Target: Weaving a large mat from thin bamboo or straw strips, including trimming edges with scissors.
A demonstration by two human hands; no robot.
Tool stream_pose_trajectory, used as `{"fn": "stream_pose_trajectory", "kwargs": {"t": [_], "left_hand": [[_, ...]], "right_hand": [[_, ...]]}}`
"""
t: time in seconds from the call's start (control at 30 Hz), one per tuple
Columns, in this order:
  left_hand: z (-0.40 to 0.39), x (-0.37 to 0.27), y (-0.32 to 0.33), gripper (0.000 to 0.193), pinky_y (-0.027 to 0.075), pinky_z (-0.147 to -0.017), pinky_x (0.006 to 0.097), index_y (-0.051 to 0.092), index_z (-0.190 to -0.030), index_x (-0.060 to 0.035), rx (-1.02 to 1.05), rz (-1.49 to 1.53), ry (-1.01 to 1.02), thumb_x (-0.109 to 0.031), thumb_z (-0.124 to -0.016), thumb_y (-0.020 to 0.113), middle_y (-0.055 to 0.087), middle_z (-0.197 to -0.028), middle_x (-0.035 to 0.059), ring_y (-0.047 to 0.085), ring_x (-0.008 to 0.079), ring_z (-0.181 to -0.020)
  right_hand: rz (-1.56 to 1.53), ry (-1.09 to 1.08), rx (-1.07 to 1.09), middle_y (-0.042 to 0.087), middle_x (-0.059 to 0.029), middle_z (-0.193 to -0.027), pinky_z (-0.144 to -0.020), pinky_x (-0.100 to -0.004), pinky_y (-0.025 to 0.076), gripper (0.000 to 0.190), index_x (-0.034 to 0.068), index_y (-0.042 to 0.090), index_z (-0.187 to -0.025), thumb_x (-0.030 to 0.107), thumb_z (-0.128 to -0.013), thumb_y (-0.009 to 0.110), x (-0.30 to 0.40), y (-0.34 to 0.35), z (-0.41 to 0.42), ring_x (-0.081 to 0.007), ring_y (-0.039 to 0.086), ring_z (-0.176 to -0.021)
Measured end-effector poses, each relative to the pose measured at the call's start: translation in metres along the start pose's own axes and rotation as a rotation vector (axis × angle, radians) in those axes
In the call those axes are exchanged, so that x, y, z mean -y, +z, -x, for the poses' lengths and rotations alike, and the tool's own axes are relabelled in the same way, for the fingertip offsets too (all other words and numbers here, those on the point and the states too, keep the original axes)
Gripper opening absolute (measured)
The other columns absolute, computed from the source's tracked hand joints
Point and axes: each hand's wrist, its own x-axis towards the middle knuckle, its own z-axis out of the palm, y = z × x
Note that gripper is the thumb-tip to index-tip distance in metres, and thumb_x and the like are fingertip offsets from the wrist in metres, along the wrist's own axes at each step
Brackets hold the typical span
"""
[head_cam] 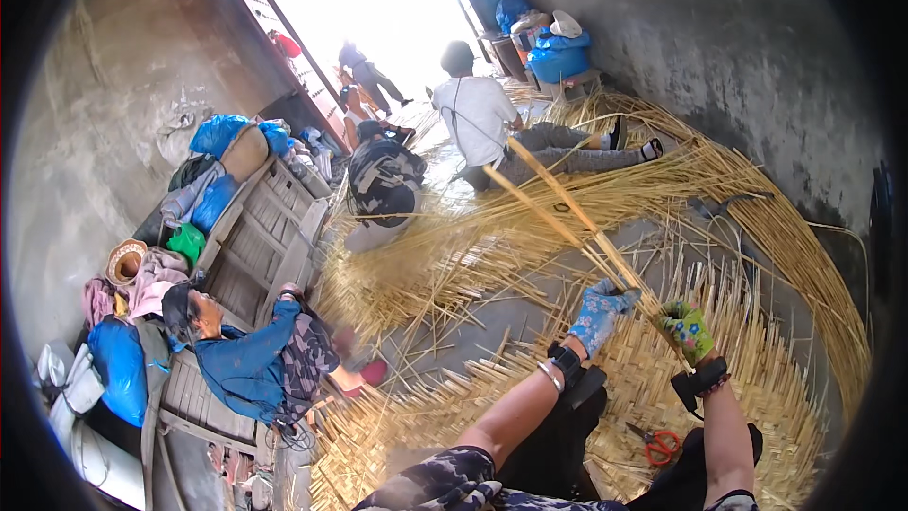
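Note:
My left hand (603, 314), in a blue flowered glove, grips a few long split reed strips (567, 202). My right hand (687, 330), in a green flowered glove, closes around the same strips nearer to me. They slant up and to the left, away from my body, their far ends apart from each other. Beneath my hands spreads a woven reed mat (418, 433), its unwoven strip ends sticking out along the far edge. On the mat by my legs lies a pair of scissors (660, 446) with orange-red handles.
Loose reeds (440, 255) cover the floor ahead, and a long bundle (787, 227) curves along the right wall. One person (245, 369) sits at left beside a wooden frame (259, 241) bearing bags. Others (472, 117) sit further off, near a bright doorway (397, 7).

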Motion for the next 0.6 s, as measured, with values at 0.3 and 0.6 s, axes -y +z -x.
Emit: {"fn": "stream_pose_trajectory", "kwargs": {"t": [0.3, 0.6], "left_hand": [[-0.005, 0.017, -0.008, 0.017, 0.045, -0.057, 0.02, 0.065, -0.094, -0.0038, -0.156, -0.029, -0.006, -0.007, -0.078, 0.069, 0.064, -0.081, -0.0006, 0.054, 0.0054, -0.066], [-0.007, 0.015, -0.02, 0.016, 0.045, -0.062, 0.0227, 0.066, -0.096, -0.0041, -0.045, 0.212, -0.159, -0.009, -0.081, 0.068, 0.064, -0.089, 0.0016, 0.056, 0.0085, -0.074]], "right_hand": [[-0.063, -0.178, -0.319, 0.061, -0.001, -0.075, -0.061, -0.0219, 0.045, 0.008, 0.002, 0.063, -0.087, 0.006, -0.085, 0.057, 0.01, -0.015, -0.014, -0.0088, 0.056, -0.068], [-0.214, 0.006, -0.092, 0.058, -0.001, -0.074, -0.057, -0.0235, 0.045, 0.009, 0.003, 0.06, -0.09, 0.01, -0.086, 0.055, 0.013, -0.015, -0.008, -0.0108, 0.056, -0.064]]}}
